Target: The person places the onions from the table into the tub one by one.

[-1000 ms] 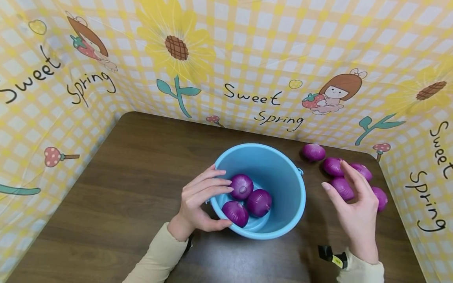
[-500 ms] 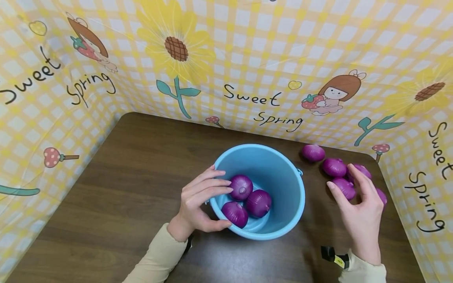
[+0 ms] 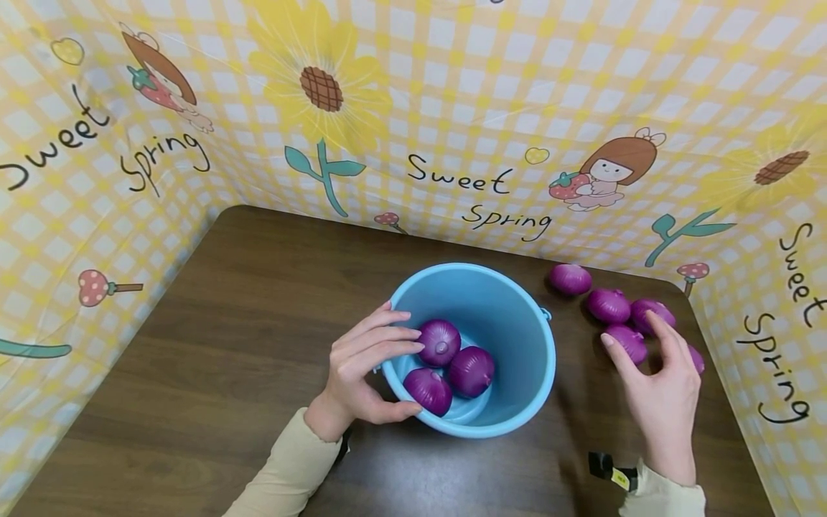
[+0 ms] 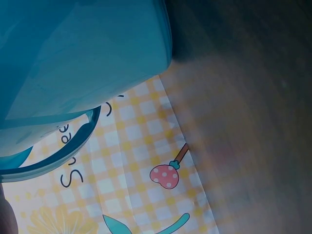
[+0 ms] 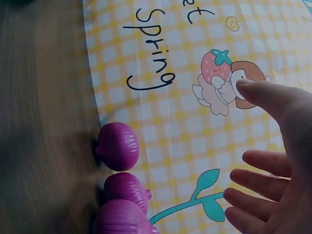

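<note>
On the desk [image 3: 161, 345] stands a light-blue bucket [image 3: 510, 309], upright, its mouth facing up. Inside it, three purple onions [image 3: 471, 371] lie close together at the bottom, toward its left side. The left hand [image 3: 358, 366] holds the bucket's left rim, fingers reaching over the edge and thumb on the near part of the rim.

To the right of the bucket, five more onions [image 3: 609, 306] lie in a loose group; one is set slightly apart toward the cloth, another is partly hidden by the right hand [image 3: 662, 388]. That hand is over the group, its grip wide, thumb and forefinger parted, holding nothing; contact with the onion beneath cannot be determined. Beyond the bucket and on either side hangs a yellow-checked cloth [image 3: 452, 86] printed with sunflowers and lettering.
</note>
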A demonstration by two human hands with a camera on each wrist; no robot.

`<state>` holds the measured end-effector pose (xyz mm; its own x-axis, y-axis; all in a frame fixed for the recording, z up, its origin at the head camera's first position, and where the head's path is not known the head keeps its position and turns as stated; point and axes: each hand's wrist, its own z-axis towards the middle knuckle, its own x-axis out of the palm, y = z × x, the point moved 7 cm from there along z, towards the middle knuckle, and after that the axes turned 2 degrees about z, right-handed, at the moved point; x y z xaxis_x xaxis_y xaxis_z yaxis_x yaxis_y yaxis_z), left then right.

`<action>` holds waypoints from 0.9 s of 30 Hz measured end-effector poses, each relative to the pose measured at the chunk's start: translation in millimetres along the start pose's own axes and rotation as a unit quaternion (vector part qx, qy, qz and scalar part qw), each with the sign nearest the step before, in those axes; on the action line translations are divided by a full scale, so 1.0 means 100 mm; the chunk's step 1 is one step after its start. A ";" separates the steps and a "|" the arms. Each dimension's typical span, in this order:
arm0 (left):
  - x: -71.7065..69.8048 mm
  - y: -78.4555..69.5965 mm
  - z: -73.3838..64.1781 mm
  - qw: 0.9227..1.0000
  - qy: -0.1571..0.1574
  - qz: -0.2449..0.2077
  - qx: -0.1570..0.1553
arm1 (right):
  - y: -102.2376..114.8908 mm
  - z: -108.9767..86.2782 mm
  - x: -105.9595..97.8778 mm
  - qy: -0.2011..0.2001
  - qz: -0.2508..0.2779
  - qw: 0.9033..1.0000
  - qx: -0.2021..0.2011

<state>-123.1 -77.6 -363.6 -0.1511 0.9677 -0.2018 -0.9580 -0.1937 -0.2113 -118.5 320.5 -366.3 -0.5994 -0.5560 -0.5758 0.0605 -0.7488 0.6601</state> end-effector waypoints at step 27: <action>0.00 0.00 0.00 1.000 -0.002 0.001 0.003 | -0.31 -0.02 0.09 0.042 -0.036 0.997 0.047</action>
<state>-122.7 -77.8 -363.8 -0.1545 0.9680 -0.1979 -0.9590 -0.1951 -0.2056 -124.1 337.7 -393.4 -0.5305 -0.5335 -0.6587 -0.0575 -0.7527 0.6559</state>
